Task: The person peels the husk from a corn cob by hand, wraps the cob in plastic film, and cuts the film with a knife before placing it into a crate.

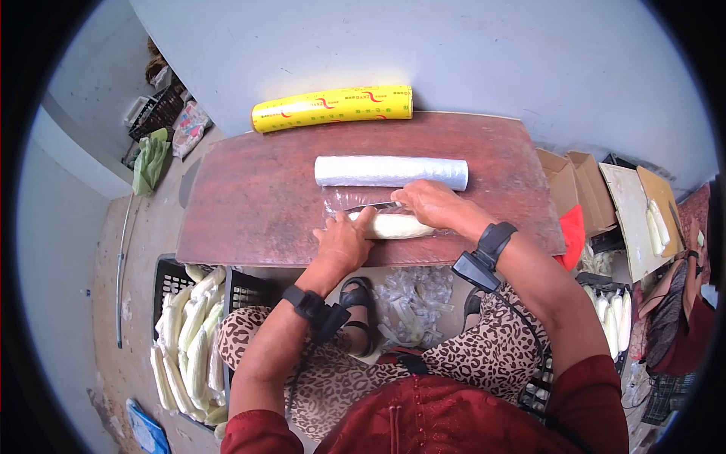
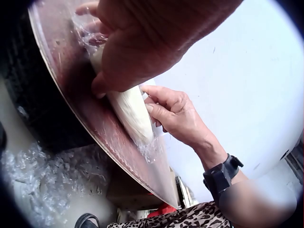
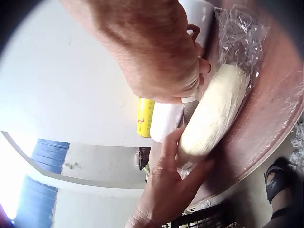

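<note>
A long, cream-coloured corn ear [image 1: 397, 226] lies near the front edge of the reddish-brown wooden tabletop [image 1: 242, 197]. The left hand [image 1: 342, 244] curls its fingers round one end; the right hand [image 1: 439, 206] pinches clear plastic film [image 1: 342, 200].

Head camera high, facing down; wrist cameras close, left facing right hand [image 2: 178, 114], right facing left hand [image 3: 167, 186]; all share corn ear [image 1: 395, 226].

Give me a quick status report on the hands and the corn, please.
Left hand holding corn; right hand at the film, grip unclear; roll close behind.
</note>
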The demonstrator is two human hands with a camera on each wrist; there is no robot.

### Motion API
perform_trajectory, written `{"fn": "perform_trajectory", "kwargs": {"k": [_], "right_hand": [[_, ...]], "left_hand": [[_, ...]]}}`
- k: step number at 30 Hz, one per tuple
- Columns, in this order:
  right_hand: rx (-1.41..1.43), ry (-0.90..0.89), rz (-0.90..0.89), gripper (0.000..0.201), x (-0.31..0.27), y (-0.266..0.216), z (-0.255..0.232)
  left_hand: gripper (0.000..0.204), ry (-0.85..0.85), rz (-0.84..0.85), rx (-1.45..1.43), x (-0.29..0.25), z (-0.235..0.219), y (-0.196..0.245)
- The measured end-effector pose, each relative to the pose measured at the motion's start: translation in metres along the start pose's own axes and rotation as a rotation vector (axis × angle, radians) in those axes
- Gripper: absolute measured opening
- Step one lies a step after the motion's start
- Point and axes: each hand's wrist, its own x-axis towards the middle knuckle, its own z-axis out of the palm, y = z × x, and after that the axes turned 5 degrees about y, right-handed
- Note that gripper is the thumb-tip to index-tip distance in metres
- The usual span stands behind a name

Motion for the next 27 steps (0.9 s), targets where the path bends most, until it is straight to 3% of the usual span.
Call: {"fn": "perform_trajectory", "kwargs": {"k": [8, 14, 17, 20, 23, 27], "right_hand": [[-0.001, -0.077, 0.137, 0.017, -0.061, 0.037, -0.028], [0.013, 0.033, 0.120, 0.027, -0.132, 0.074, -0.053], [0.021, 0.057, 0.166, 0.033, -0.168, 0.095, -0.058], [-0.052, 0.137, 0.131, 0.031, -0.204, 0.118, -0.062], [-0.030, 0.111, 0.244, 0.024, -0.225, 0.118, -0.068], [-0.009, 0.098, 0.364, 0.021, -0.214, 0.095, -0.078]], "left_hand": [[0.066, 0.000, -0.006, 0.023, 0.002, 0.003, -0.002], [0.061, 0.032, 0.005, 0.017, 0.003, 0.005, -0.004], [0.068, -0.028, -0.015, 0.052, -0.001, -0.007, 0.002], [0.067, 0.036, 0.040, 0.065, -0.008, -0.010, 0.005], [0.075, 0.260, 0.181, 0.249, -0.010, 0.001, 0.005], [0.068, 0.387, 0.373, 0.107, 0.000, 0.015, 0.005]]}}
